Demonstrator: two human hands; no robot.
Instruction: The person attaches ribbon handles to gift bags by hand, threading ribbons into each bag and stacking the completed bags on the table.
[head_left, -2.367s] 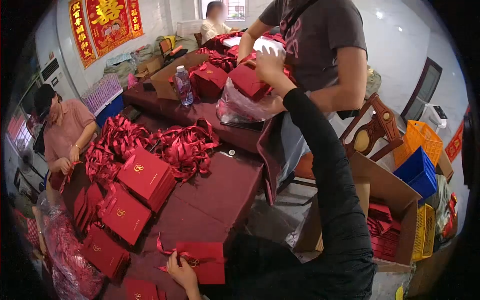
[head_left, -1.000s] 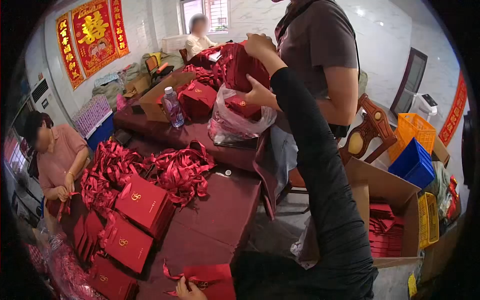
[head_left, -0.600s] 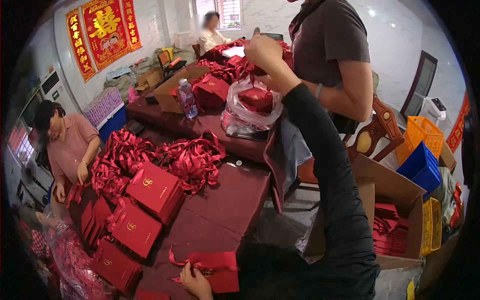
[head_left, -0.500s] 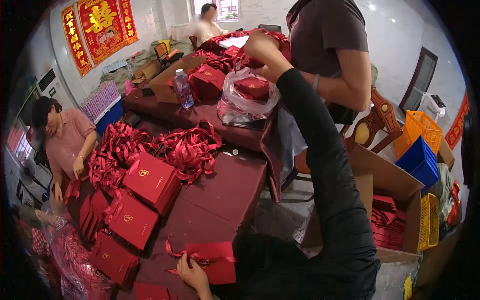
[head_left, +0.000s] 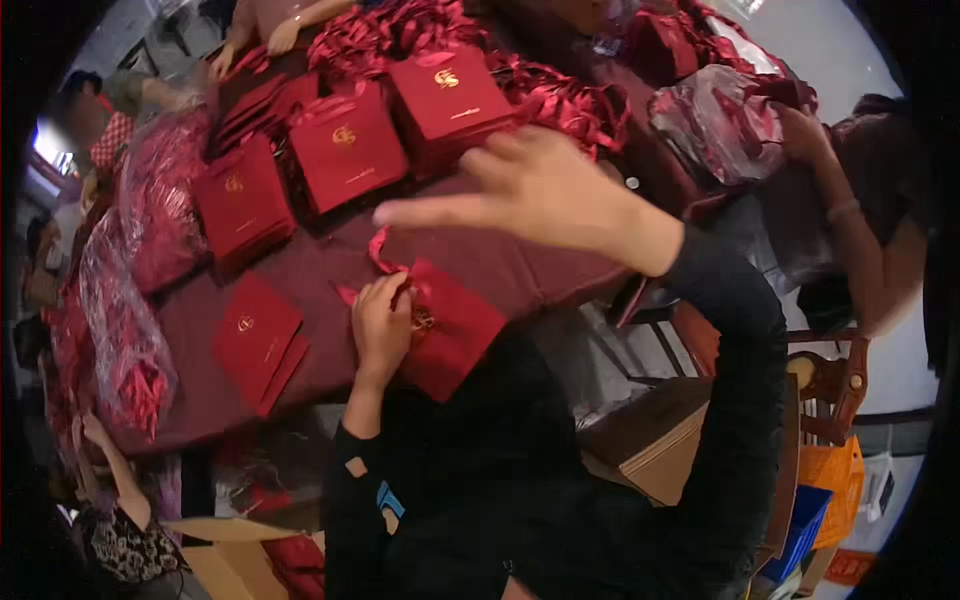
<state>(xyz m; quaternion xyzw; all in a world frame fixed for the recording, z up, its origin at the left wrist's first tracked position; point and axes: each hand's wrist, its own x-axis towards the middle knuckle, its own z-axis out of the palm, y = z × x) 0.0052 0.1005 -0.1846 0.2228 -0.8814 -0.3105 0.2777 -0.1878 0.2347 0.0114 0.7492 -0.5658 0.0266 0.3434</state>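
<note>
My left hand is closed at the left edge of a red paper gift bag with a gold emblem, at the table's near edge. A red ribbon curls out above its fingers; exactly how they pinch bag and ribbon is hidden. My right hand is in the air above the table, fingers apart and slightly blurred, with nothing in it. Beyond it lie stacks of similar red bags. Two loose red bags overlap left of my left hand.
Heaped red ribbons lie behind the stacks. Clear plastic-wrapped bundles line the table's left side. Co-workers' hands show at the far side, left and right. A cardboard box and a wooden chair stand to my right.
My view has swung down and toward the table. My right arm, stretched toward the plastic bag at the far table before, is now back over the near table with fingers spread. The left hand stays on the bag.
</note>
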